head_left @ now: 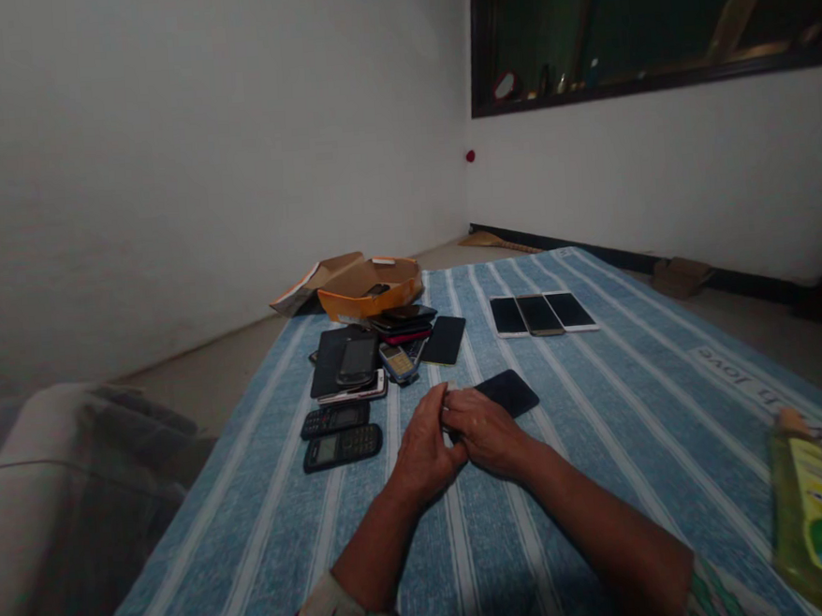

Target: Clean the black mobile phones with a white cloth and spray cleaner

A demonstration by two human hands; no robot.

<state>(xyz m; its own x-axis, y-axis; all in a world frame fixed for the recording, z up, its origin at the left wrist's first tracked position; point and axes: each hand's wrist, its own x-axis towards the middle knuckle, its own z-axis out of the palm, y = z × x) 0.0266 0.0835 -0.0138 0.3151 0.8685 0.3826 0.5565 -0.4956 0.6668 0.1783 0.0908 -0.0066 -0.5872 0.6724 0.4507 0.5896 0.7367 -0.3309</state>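
My left hand (427,446) and my right hand (488,431) meet low over the cloth, fingers closed and pressed together. Between them they grip the near-left end of a dark smartphone (512,392), whose glossy black face sticks out beyond my right knuckles. My fingers cover the rest of it. Left of my hands lie two black keypad phones (343,447), one behind the other. Behind these, a black smartphone (356,361) rests on other phones, beside a blue keypad phone (399,361). Another dark smartphone (444,340) lies flat just beyond my fingers.
An open orange box (372,303) stands at the back left, behind a stack of phones (403,320). Three smartphones (539,315) lie side by side at the back right. A yellow-green packet (816,514) is at the right edge of the blue striped cloth (259,553).
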